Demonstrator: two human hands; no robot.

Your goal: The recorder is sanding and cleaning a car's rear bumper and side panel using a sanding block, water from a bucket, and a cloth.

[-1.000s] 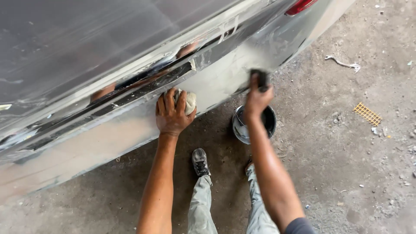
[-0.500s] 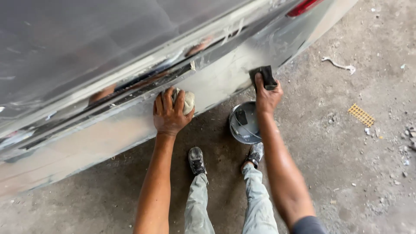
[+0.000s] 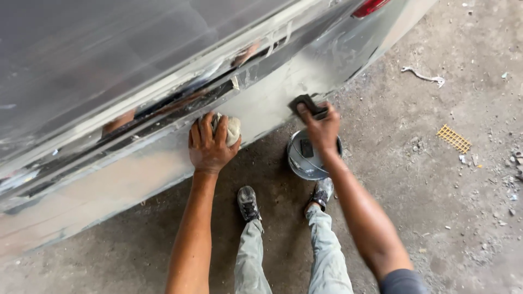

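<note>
My left hand (image 3: 209, 145) presses a pale wadded cloth (image 3: 233, 129) against the grey, sanded car body panel (image 3: 272, 103), just under a dark seam. My right hand (image 3: 323, 128) grips a small dark sanding block (image 3: 305, 103) and holds it flat on the same panel, further right. Below my right hand a round metal bucket (image 3: 305, 158) stands on the floor with something dark inside.
My two feet in worn shoes (image 3: 248, 202) stand on the dusty concrete floor close to the panel. A red tail lamp (image 3: 370, 6) shows at the top. A small yellow mesh piece (image 3: 454, 138) and a white scrap (image 3: 425, 76) lie to the right.
My right hand with the sanding block has slid leftward along the panel and now sits over the bucket. My left hand stays pressed on the cloth.
</note>
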